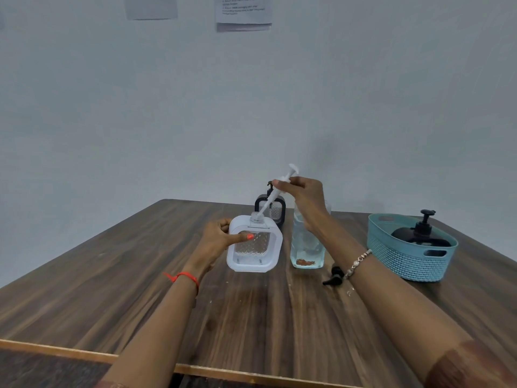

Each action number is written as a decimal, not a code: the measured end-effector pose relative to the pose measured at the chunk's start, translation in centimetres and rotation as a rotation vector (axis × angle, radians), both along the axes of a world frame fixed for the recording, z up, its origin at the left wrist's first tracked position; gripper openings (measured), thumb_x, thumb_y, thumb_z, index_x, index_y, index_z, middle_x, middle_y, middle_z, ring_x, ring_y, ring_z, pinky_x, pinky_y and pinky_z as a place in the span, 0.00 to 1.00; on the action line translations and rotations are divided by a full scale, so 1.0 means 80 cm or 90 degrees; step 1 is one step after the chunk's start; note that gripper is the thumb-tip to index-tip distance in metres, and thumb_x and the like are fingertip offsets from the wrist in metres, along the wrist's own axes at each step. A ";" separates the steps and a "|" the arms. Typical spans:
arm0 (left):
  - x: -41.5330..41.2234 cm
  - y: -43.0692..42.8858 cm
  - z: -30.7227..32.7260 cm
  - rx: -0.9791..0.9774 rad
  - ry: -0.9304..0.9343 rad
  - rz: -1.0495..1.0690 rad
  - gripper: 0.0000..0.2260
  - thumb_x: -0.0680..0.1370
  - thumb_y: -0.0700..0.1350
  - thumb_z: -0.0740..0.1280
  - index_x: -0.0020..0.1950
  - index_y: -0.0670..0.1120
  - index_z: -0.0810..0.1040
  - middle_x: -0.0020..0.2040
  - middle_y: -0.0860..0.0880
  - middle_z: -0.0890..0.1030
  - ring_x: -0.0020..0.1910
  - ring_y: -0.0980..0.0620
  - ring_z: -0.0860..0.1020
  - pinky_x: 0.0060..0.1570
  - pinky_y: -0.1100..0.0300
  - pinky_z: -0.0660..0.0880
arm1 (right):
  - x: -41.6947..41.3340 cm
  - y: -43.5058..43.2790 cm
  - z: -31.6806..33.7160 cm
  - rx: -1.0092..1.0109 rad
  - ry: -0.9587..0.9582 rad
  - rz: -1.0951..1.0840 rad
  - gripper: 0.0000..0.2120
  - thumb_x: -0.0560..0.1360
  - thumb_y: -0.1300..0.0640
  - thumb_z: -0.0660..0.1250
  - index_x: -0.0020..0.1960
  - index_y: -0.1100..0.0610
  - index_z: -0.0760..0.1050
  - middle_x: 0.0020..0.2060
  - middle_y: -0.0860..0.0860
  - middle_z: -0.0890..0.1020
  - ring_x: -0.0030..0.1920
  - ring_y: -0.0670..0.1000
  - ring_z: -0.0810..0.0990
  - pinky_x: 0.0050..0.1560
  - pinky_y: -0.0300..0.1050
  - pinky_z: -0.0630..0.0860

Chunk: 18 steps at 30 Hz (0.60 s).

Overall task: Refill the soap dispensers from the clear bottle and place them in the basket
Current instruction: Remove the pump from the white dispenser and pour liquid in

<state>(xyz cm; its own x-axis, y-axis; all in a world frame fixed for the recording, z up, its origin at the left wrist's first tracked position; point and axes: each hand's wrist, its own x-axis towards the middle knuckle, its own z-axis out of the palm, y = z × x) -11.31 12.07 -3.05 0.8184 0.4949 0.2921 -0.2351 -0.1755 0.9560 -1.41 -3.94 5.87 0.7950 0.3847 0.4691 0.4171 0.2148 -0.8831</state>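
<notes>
My left hand (221, 239) grips a white square soap dispenser (265, 261) by its left side, thumb across its clear front; the dispenser stands on the table (140, 289) with its neck uncapped. My right hand (302, 197) pinches the white pump head (282, 182), held tilted above the dispenser with its tube reaching down into the neck. The clear refill bottle (306, 247) stands just right of the dispenser, partly behind my right wrist. A black-framed dispenser (275, 210) stands behind. A black dispenser (419, 233) lies in the teal basket (405, 261) at right.
A loose black cap or pump (334, 275) lies on the table under my right forearm. The wall is close behind the table's far edge. The table's front edge runs along the bottom of the view. Papers (243, 9) hang on the wall.
</notes>
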 end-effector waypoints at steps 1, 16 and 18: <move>0.001 0.000 -0.001 0.001 0.003 0.004 0.15 0.66 0.38 0.76 0.51 0.41 0.80 0.48 0.43 0.84 0.43 0.48 0.82 0.39 0.61 0.79 | -0.001 -0.002 0.001 0.017 0.002 -0.003 0.11 0.69 0.61 0.73 0.46 0.68 0.80 0.31 0.50 0.78 0.24 0.36 0.74 0.29 0.25 0.69; 0.005 0.014 -0.013 -0.073 -0.025 0.178 0.17 0.66 0.41 0.76 0.52 0.42 0.77 0.44 0.46 0.81 0.38 0.51 0.80 0.29 0.65 0.76 | 0.029 -0.050 -0.144 -0.395 -0.622 0.084 0.16 0.68 0.67 0.71 0.56 0.62 0.78 0.54 0.58 0.79 0.54 0.49 0.77 0.55 0.32 0.72; 0.009 0.012 -0.013 -0.071 -0.028 0.176 0.16 0.66 0.40 0.76 0.51 0.42 0.77 0.43 0.47 0.81 0.38 0.51 0.80 0.29 0.65 0.76 | 0.035 -0.058 -0.169 -0.539 -0.714 0.095 0.17 0.71 0.68 0.66 0.60 0.61 0.76 0.60 0.58 0.76 0.59 0.56 0.75 0.56 0.45 0.73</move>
<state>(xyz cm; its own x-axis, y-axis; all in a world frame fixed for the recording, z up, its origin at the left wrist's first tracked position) -10.57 13.04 -4.08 0.6353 0.7286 0.2560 -0.2346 -0.1338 0.9628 1.39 -8.57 -7.61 0.0859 0.9108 0.4039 0.9948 -0.1008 0.0158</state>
